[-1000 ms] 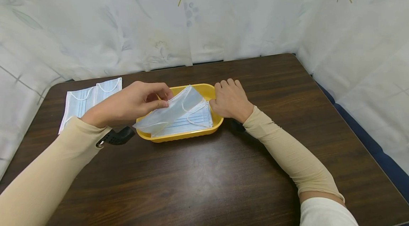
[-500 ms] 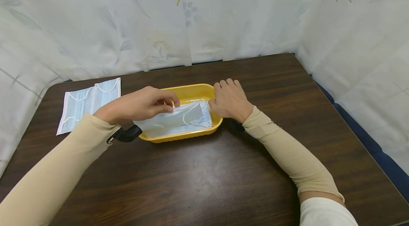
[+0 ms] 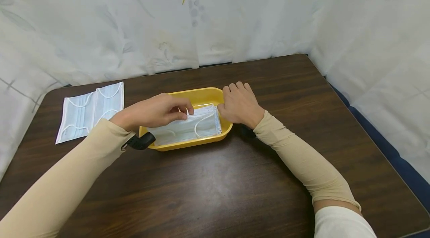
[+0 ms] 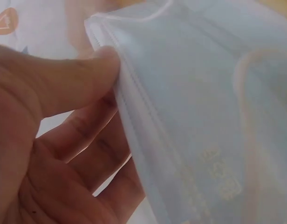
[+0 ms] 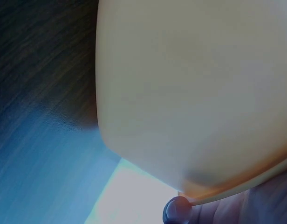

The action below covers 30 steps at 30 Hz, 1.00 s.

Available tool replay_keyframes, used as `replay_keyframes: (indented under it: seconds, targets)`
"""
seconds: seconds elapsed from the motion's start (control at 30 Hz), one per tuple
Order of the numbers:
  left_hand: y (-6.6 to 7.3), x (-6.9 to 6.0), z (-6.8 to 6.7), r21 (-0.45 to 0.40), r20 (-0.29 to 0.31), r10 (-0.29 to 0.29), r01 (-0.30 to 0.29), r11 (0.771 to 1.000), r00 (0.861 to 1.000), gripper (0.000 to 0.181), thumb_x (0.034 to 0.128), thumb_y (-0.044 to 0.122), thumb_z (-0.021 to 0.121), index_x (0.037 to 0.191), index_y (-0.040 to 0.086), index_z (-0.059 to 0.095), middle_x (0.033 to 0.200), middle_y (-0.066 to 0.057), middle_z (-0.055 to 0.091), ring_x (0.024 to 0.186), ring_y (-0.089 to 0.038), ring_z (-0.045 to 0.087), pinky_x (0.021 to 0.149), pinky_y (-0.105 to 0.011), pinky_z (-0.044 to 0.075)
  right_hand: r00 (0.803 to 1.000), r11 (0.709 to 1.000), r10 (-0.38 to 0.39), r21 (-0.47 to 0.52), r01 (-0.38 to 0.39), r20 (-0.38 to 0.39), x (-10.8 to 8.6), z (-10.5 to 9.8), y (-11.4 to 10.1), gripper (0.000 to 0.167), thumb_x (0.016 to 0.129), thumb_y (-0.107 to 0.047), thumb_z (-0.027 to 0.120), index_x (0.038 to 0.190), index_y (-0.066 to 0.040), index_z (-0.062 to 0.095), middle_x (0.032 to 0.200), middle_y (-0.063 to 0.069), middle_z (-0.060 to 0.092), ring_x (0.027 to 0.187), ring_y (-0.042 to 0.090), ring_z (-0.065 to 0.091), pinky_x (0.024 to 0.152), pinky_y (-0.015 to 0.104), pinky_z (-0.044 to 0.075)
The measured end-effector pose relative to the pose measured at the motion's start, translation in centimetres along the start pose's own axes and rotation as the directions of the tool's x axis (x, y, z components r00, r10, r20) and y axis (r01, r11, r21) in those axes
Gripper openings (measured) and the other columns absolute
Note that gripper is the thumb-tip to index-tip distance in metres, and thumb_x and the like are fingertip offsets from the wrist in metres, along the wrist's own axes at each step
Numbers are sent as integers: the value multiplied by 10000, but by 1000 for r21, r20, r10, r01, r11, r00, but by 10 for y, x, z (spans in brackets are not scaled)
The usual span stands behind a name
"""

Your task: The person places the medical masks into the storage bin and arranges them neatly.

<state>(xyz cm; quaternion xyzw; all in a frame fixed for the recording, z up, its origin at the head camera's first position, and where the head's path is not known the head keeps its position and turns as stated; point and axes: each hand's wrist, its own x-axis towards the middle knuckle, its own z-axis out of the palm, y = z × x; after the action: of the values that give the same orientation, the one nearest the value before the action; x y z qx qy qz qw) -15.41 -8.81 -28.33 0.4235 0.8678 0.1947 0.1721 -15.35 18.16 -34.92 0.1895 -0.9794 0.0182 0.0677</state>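
My left hand [image 3: 156, 111] pinches the near-upper edge of a pale blue disposable face mask [image 3: 178, 129], which lies over a stack of similar masks in a yellow plastic tray [image 3: 191, 145]. In the left wrist view the thumb [image 4: 87, 81] presses on the mask's stitched white edge [image 4: 129, 84], with the fingers behind it. White ear loops lie across the mask. My right hand [image 3: 240, 105] grips the tray's right rim; the right wrist view shows fingertips [image 5: 181, 210] at the rim, beside the tray's outer wall [image 5: 181, 93].
Two more face masks, a left one [image 3: 77, 113] and a right one [image 3: 111, 98], lie overlapping on the dark wooden table [image 3: 215, 193], left of the tray. A white patterned curtain [image 3: 235, 17] hangs behind and beside the table.
The left hand has moved right and slightly down with the mask. The mask, raised and tilted earlier, now lies flatter over the stack. The right hand stays on the tray rim.
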Motion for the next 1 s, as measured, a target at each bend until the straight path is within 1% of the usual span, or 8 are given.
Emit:
replay_keyframes:
  seconds: [0.07,0.13,0.3,0.43,0.6,0.77,1.0]
  targets:
    - [-2,4,2,2,-10,-4,4,1000,1000,130,1007,119,645,1106,181,701,984,70,729,793,-90,610,753,-288,515,1000,1000,5,-1,-5,11,0,0,0,262,931,-302,445,882,-63,539,803,76,523,789,294,479,749,389,370]
    - [-3,8,3,6,-15,-20,21,1000,1000,139,1005,108,643,1116,166,703,998,44,746,814,-103,628,771,-311,526,999,1000,14,2,-14,30,1,-1,-1,274,941,-315,447,917,-60,546,827,75,529,817,296,485,775,397,384]
    - [-8,17,8,25,-13,-62,62,998,998,178,1003,76,630,1158,136,693,1044,-33,766,903,-162,683,835,-375,553,997,1000,29,7,-30,73,2,-2,-2,325,951,-337,439,1012,-48,575,904,85,573,886,304,508,838,418,413]
    - [-14,22,11,50,-14,-83,84,995,996,189,1001,65,620,1159,136,694,1057,-44,760,909,-177,681,847,-385,556,996,999,37,7,-38,83,2,-3,-2,355,955,-346,443,1058,-39,587,947,95,595,919,308,514,868,428,422]
    - [-19,26,16,70,-17,-117,118,991,993,192,998,63,612,1157,126,699,1077,-67,751,919,-191,669,862,-408,563,997,999,35,0,-35,69,1,-2,-2,328,955,-337,444,1011,-45,584,910,90,583,892,306,517,841,422,423]
    - [-22,28,19,64,-38,-133,136,989,990,197,989,46,606,1146,104,709,1099,-100,763,960,-224,694,882,-436,567,999,1000,29,-1,-29,43,1,0,-1,302,953,-324,447,968,-52,577,873,86,571,857,304,514,802,414,417]
    - [-23,31,20,54,-42,-162,164,985,986,193,984,41,609,1136,103,712,1116,-113,763,972,-234,691,894,-431,567,998,999,36,-1,-36,60,2,0,-2,341,954,-333,443,1037,-40,595,958,107,619,909,312,533,841,429,433]
